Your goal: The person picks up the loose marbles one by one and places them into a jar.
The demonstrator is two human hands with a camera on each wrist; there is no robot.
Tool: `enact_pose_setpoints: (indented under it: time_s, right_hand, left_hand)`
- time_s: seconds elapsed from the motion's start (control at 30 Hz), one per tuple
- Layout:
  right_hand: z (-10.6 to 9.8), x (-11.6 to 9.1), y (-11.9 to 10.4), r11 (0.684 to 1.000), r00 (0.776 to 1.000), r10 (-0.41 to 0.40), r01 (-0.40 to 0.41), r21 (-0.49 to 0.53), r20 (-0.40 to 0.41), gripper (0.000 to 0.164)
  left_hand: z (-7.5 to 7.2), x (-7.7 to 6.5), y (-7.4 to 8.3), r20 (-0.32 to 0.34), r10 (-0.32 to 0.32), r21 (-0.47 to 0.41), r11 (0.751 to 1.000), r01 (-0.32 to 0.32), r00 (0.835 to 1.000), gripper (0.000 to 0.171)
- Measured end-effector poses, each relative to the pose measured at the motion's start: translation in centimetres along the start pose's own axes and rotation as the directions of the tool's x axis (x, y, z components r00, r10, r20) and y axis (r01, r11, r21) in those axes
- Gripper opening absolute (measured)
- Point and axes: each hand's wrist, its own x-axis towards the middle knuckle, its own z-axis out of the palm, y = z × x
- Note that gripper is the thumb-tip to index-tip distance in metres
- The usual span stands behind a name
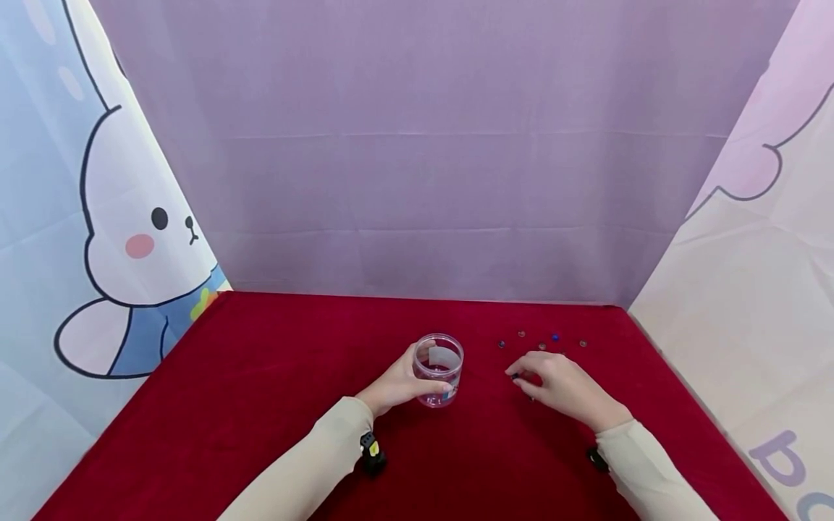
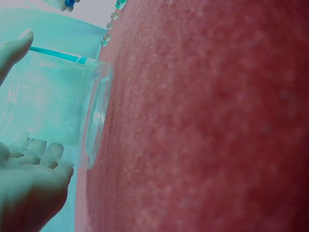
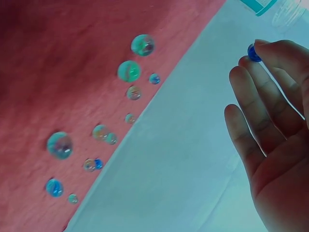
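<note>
My left hand (image 1: pixel 399 383) grips a clear plastic jar (image 1: pixel 439 373), its thumb across the front and the other fingers round the far side. The jar has an open top and a pale label, and stands upright on the red cloth. To its right, my right hand (image 1: pixel 562 381) pinches a dark blue marble (image 3: pixel 253 52) between thumb and fingertip, while its remaining fingers are extended. In the left wrist view the jar wall (image 2: pixel 53 106) shows fingers through it. Loose marbles (image 3: pixel 129 71), clear, greenish and blue, lie scattered on the cloth around the right hand.
A red cloth (image 1: pixel 274 376) covers the table. A purple curtain (image 1: pixel 423 181) hangs behind it. Printed sheets flank both sides, with a cartoon rabbit (image 1: pixel 143 239) at the left. A blue marble (image 1: pixel 555 337) lies beyond the right hand among several others.
</note>
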Motion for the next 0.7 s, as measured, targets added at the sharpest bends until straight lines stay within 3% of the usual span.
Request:
enact_pose_setpoints:
  time_s: [0.17, 0.7]
  right_hand:
    - [0.0, 0.8, -0.5, 0.999, 0.999, -0.032, 0.031, -0.031, -0.029, 0.025]
    - [0.0, 3.6, -2.0, 0.999, 0.999, -0.033, 0.033, 0.012, -0.037, 0.022]
  left_hand:
    - [0.0, 0.1, -0.2, -0.001, 0.004, 0.002, 1.000, -0.004, 1.000, 0.093]
    - [0.0, 0.2, -0.3, -0.010, -0.002, 0.009, 1.000, 0.002, 1.000, 0.094]
